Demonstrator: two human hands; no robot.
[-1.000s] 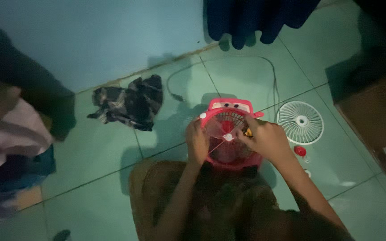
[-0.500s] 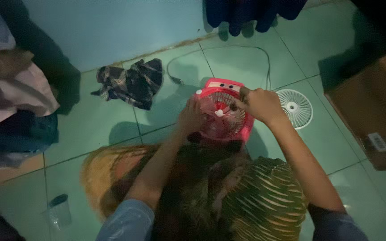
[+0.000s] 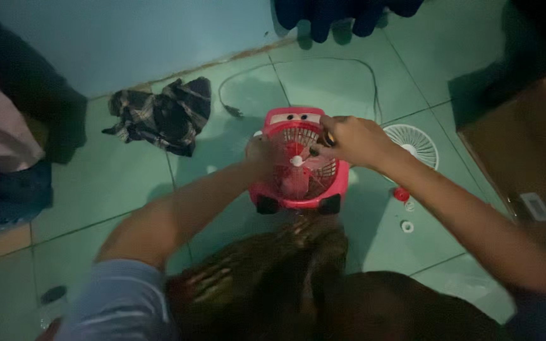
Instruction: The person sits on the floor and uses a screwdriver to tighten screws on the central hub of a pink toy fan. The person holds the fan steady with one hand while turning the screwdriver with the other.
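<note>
A small pink car-shaped fan [image 3: 298, 161] lies on its back on the green tiled floor, its front grille off and the blades showing. My left hand [image 3: 259, 153] grips the fan's left edge. My right hand [image 3: 349, 139] is over the fan's right side, closed on a small dark tool with a yellow end, likely a screwdriver [image 3: 323, 142], whose tip is near the white hub. A grey power cord [image 3: 323, 66] loops away behind the fan.
The white round grille [image 3: 415, 142] lies right of the fan. A red cap [image 3: 401, 194] and two white rings [image 3: 407, 226] sit by it. A plaid cloth [image 3: 162, 113] lies at the left, a brown box [image 3: 526, 148] at the right, clothes at the far left.
The view has shifted down and closer, so the fan sits more central. Both hands have stayed on the fan, the right one still working at its upper right.
</note>
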